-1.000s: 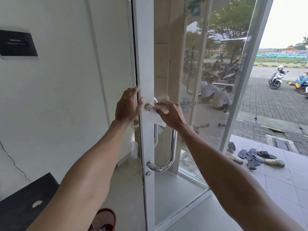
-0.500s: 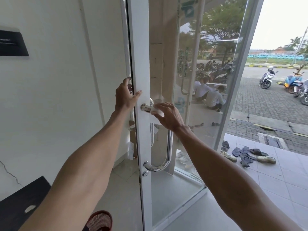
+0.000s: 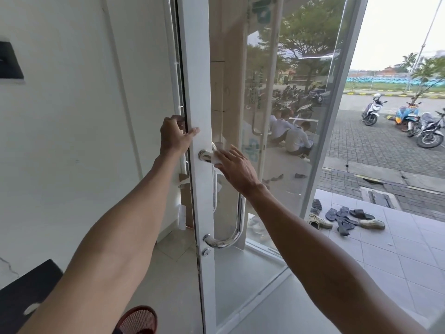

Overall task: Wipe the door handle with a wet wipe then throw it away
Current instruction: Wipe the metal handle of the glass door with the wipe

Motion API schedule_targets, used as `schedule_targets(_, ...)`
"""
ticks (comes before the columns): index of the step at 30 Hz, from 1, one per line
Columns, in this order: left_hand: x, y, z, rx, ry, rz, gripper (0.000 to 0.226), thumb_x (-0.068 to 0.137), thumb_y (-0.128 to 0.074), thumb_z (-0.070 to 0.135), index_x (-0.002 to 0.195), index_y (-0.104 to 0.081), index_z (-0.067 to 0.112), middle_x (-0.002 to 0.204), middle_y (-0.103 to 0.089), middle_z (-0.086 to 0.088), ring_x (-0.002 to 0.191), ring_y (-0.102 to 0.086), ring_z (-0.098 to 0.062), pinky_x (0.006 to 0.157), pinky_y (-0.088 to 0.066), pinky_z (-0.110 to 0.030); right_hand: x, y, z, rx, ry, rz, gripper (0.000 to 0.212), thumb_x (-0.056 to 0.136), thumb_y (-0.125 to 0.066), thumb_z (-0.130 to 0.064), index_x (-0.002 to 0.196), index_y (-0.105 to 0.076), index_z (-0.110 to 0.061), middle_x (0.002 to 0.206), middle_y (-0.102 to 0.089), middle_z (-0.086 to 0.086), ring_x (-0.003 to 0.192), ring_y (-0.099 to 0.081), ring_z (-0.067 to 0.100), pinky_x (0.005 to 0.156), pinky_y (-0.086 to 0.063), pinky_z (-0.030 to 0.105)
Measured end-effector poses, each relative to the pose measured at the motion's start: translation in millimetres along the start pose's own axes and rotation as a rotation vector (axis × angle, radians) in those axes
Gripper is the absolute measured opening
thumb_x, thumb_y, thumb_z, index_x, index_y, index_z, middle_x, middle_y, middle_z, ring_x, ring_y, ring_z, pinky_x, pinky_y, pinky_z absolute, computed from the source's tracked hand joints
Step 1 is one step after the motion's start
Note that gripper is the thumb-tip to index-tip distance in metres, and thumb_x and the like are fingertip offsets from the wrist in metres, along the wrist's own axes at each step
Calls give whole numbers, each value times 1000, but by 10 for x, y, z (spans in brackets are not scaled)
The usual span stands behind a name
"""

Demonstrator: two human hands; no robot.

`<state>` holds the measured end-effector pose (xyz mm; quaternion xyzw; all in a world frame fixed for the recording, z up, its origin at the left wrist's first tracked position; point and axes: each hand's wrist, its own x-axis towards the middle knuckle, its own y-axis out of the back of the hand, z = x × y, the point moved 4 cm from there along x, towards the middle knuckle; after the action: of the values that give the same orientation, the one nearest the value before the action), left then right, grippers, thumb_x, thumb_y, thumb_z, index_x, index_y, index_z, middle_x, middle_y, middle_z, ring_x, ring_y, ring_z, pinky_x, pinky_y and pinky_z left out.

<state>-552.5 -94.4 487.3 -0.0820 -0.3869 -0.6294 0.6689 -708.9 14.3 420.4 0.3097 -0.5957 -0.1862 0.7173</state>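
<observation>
A: Head view. How far along is the task?

B: Mid-wipe, by my reading. The wet wipe [image 3: 217,157] is out and on the metal at the top end of the door handle [image 3: 240,213], by its upper mount. The long upright bar and the lower curve are bare chrome with no wipe on them. I can't tell from the shine which parts are done. The throwing away is not yet done.

A: Hands?

B: Apart, one either side of the white door edge [image 3: 199,80]. The left hand [image 3: 176,137] is clamped on that edge, fingers wrapped round the back and thumb on the front face, just above the upper mount. I judge it is steadying the door. The right hand [image 3: 237,168] lies over the wipe, fingers close to straight, pressing it onto the handle. Its thumb is hidden, so I cannot tell whether it also pinches the wipe.

A: Where is the wipe relative to the hands?

B: Under the right fingertips, with white showing on the side toward the left hand. It is near the left hand but not touching it, with the door edge between them.

A: Anywhere to bin it?

B: There's a red mesh basket [image 3: 138,319] low down, below the left forearm. It is possibly a waste basket, but its contents are not visible. It is well apart from both hands.

A: Anything else?

B: Sandals [image 3: 346,219] on the tiles beyond the right forearm, and scooters [image 3: 372,111] parked further out
</observation>
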Motion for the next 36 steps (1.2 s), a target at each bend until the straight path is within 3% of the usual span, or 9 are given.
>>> schedule_targets(7, 25, -48, -95, -118, 48, -91, 55, 79, -78, 38, 119, -55, 8, 110, -69, -8, 102, -64, -23, 87, -52, -30, -109, 24, 34, -23, 7, 87, 38, 83, -73, -16, 115, -64, 5, 112, -69, 18, 102, -66, 33, 105, -44, 44)
schedule_targets(9, 68, -15, -120, -146, 43, -123, 52, 75, -82, 39, 113, -60, 11, 105, -71, -4, 96, -66, -20, 84, -53, -28, -138, 28, 39, -35, -1, 109, 39, 81, -74, -13, 114, -64, 5, 111, -69, 18, 104, -66, 32, 104, -45, 44)
schedule_targets(13, 106, 24, -120, -184, -21, -184, 25, 72, -84, 38, 86, -66, 28, 86, -71, 9, 82, -69, -12, 70, -50, -18, -149, 23, 47, -71, -44, 106, 38, 83, -72, -9, 117, -63, 6, 115, -67, 20, 107, -65, 33, 101, -47, 45)
schedule_targets(18, 55, 62, -112, -211, -48, -187, 28, 74, -82, 40, 90, -66, 25, 88, -70, 9, 72, -63, 0, 58, -43, -3, -130, 19, -16, -105, -76, 119, 31, 82, -70, -7, 110, -64, 2, 110, -68, 14, 104, -64, 31, 96, -50, 39)
schedule_targets(22, 94, 106, -126, -229, -72, -211, 25, 73, -84, 36, 76, -60, 32, 77, -61, 22, 69, -58, 9, 51, -39, 4, -101, -9, -66, -121, -111, 108, 30, 80, -72, -9, 109, -64, -2, 109, -68, 11, 103, -63, 29, 94, -51, 36)
schedule_targets(24, 115, 108, -152, -236, -79, -214, 25, 71, -84, 37, 78, -61, 31, 78, -64, 20, 69, -60, 7, 54, -42, 2, -93, -20, -73, -128, -121, 105, 31, 79, -73, -8, 108, -63, -3, 108, -68, 10, 102, -63, 28, 93, -52, 36)
schedule_targets(28, 178, 87, -232, -233, -86, -222, 36, 68, -85, 42, 89, -66, 21, 85, -70, 12, 76, -65, -3, 67, -51, -17, -91, -38, -69, -133, -138, 115, 27, 81, -69, -5, 107, -63, -1, 106, -68, 13, 99, -64, 31, 93, -52, 39)
schedule_targets(36, 257, 69, -281, -218, -100, -238, 46, 65, -86, 45, 95, -68, 14, 86, -72, 9, 76, -67, -6, 61, -49, -14, -96, -34, -88, -172, -227, 132, 24, 88, -62, -9, 111, -62, -3, 111, -67, 11, 105, -62, 29, 89, -52, 37)
